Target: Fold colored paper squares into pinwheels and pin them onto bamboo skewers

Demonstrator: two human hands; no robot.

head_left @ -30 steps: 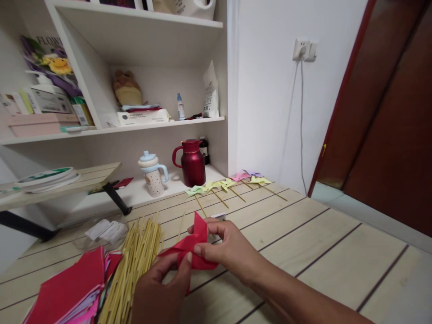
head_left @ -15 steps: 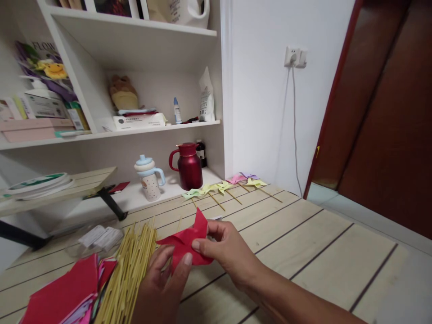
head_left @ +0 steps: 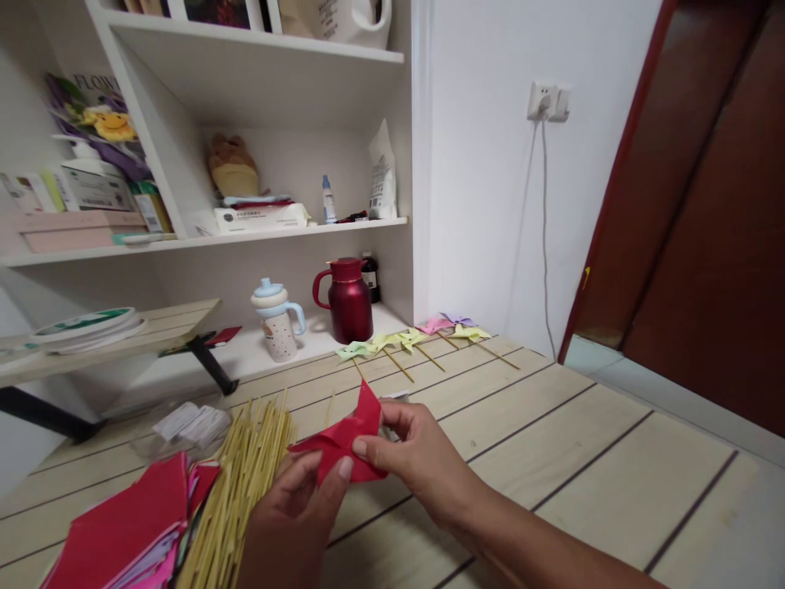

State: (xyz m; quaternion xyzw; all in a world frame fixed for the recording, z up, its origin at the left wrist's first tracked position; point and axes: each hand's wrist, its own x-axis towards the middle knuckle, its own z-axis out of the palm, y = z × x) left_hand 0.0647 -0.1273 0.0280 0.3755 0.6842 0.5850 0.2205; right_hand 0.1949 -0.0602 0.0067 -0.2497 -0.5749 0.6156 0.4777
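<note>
Red pinwheel riding slightly higher; I'm pinching it between left grip and right grip, seemingly unmounted; paler pinwheels lying finished on bench

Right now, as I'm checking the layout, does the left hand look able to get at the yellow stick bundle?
Probably yes: the left hand is close beside the yellow stick bundle, with nothing visible between. It holds the red paper pinwheel, though, so would likely need to let go first.

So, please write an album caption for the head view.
Both hands hold folded red paper over a slatted table, with sticks alongside and pastel pinwheels behind.
</note>
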